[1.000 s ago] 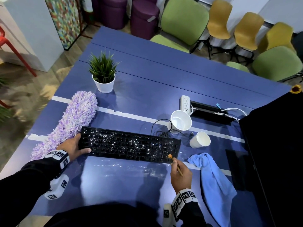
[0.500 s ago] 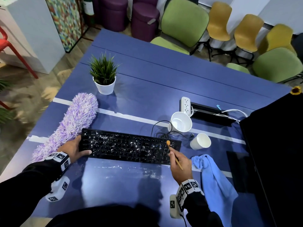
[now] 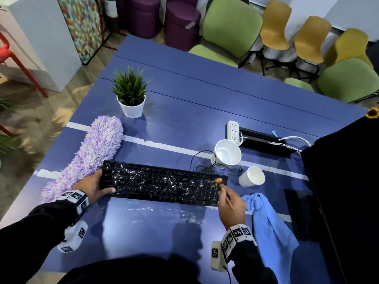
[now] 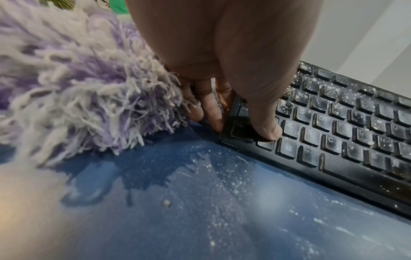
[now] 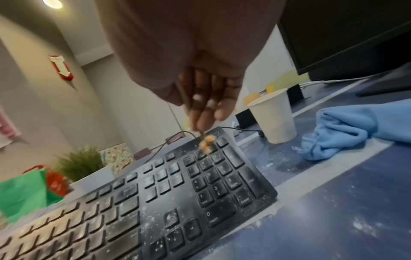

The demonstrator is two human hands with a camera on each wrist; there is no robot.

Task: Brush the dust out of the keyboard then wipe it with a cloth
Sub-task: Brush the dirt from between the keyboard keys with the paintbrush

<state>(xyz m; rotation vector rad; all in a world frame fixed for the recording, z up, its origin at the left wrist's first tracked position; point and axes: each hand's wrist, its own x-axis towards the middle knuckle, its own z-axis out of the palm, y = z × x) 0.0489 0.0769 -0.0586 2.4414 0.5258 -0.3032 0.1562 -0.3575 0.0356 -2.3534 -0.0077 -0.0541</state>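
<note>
At the keyboard's number pad, the right hand pinches a small brush; the left hand grips the opposite end. Dust coats most keys, so brushing is early. Right of the keyboard lies the unused blue cloth.

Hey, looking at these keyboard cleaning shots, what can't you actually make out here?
- Left hand fingers behind the keyboard: left wrist view, hidden by the palm and the keyboard's edge.
- Brush handle: right wrist view, mostly covered by the right hand.
- Key legends: head view, too small under the white dust.
- Blue cloth: head view, cut off at the bottom edge.
</note>
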